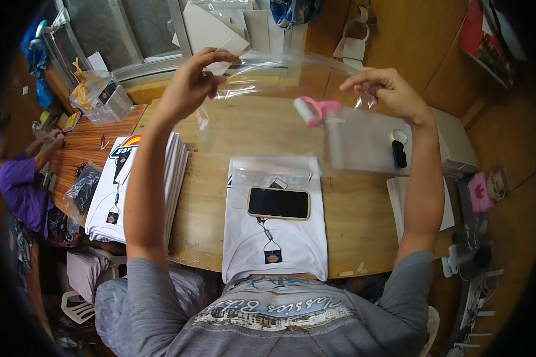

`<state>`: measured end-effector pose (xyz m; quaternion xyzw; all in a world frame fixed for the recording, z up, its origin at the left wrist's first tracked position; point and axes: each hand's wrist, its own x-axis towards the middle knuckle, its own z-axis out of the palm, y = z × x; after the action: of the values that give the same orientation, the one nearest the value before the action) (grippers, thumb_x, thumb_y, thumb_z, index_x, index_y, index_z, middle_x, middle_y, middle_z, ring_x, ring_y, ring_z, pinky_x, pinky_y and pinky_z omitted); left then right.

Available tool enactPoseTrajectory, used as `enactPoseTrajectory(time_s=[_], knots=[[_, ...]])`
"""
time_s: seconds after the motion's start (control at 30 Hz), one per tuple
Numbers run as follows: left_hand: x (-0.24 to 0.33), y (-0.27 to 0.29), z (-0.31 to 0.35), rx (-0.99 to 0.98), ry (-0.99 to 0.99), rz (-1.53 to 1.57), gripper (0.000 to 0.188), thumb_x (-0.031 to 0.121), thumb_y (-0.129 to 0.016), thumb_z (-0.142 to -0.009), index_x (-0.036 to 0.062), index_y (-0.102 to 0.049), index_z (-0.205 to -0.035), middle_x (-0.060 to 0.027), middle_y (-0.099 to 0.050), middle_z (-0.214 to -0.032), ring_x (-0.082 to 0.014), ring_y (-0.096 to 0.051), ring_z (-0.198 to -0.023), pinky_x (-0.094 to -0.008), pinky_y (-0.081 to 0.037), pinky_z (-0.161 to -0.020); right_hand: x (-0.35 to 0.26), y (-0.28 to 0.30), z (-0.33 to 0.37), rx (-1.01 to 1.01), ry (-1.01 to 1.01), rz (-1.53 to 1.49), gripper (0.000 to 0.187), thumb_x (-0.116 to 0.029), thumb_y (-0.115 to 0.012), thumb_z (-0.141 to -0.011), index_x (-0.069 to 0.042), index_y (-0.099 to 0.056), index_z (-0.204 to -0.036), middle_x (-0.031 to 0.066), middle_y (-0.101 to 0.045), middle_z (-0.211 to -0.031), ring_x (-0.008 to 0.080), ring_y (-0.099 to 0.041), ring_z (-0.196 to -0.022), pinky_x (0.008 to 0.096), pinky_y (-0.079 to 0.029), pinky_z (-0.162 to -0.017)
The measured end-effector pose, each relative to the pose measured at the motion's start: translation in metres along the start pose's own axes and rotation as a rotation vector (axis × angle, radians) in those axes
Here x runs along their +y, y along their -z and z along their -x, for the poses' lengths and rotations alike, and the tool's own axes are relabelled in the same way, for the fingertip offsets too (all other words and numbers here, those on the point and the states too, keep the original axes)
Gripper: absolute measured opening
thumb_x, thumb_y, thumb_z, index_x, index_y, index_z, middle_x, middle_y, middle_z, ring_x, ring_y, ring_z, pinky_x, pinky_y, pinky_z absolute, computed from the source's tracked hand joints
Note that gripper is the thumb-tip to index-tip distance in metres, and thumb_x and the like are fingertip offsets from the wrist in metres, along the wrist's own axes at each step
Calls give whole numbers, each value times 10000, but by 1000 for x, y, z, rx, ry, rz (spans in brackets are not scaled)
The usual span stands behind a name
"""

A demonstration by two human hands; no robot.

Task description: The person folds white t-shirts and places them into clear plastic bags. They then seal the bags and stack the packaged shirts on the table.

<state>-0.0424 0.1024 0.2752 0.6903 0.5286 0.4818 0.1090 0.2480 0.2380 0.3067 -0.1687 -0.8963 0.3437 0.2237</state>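
Both hands are raised over the table and stretch a clear plastic bag (280, 74) between them. My left hand (193, 83) pinches its left upper corner, and my right hand (390, 92) pinches the right one. Below the bag, close to my body, a folded white T-shirt (307, 238) lies flat with a black hang tag (273, 256) on a cord. On the shirt rests a smartphone (278, 203) with a dark screen and light case. Beyond the shirt, seen through the film, is a pink and white lint roller (308, 111).
A stack of folded white T-shirts (175, 169) stands at the left. More clear bags (363, 143), a tape roll (399, 137) and a small black object (398, 154) lie at the right, above white sheets (449, 205). A person in purple (24, 184) works at the far left table.
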Motion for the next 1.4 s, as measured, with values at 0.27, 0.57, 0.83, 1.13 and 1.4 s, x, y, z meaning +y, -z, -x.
enactPoseTrajectory(time_s=[0.27,0.57,0.83,1.13,1.4], knots=[[-22,34,-32,430,-404,-791,572,-116,-551,-621,94,-389,-1129,-34,-436,-1096,-110,-471,-669,-192,-409,-560,37,-7,-34,529,334,1115,221,26,-478,-642,-80,-618,-776,65,-461,-751,210,-477,-663,283,-395,-569],[-88,-40,39,783,151,-49,57,32,-563,-713,-21,-556,-734,-56,-553,-616,-114,-493,-522,-240,-403,-477,95,-106,-13,1018,87,455,152,-131,-548,-737,-76,-612,-863,95,-541,-692,243,-515,-589,355,-418,-564],[-220,-136,119,418,744,-435,126,132,-557,-687,51,-633,-747,-143,-589,-662,-271,-575,-591,-345,-436,-541,268,-200,27,386,-285,4,76,56,-504,-680,16,-519,-618,105,-578,-730,195,-577,-673,294,-454,-606],[-240,-120,128,332,851,297,74,-46,-499,-694,20,-502,-660,-62,-538,-580,-109,-518,-504,-227,-421,-423,263,-190,30,380,-678,-617,128,48,-541,-720,-36,-446,-740,66,-577,-718,138,-569,-638,237,-468,-527],[-210,-110,153,48,822,335,129,-91,-461,-661,35,-478,-637,-7,-498,-606,-97,-482,-543,-209,-421,-496,252,-197,68,257,-647,-516,113,75,-479,-718,-35,-458,-704,56,-538,-635,110,-539,-601,224,-464,-516]])
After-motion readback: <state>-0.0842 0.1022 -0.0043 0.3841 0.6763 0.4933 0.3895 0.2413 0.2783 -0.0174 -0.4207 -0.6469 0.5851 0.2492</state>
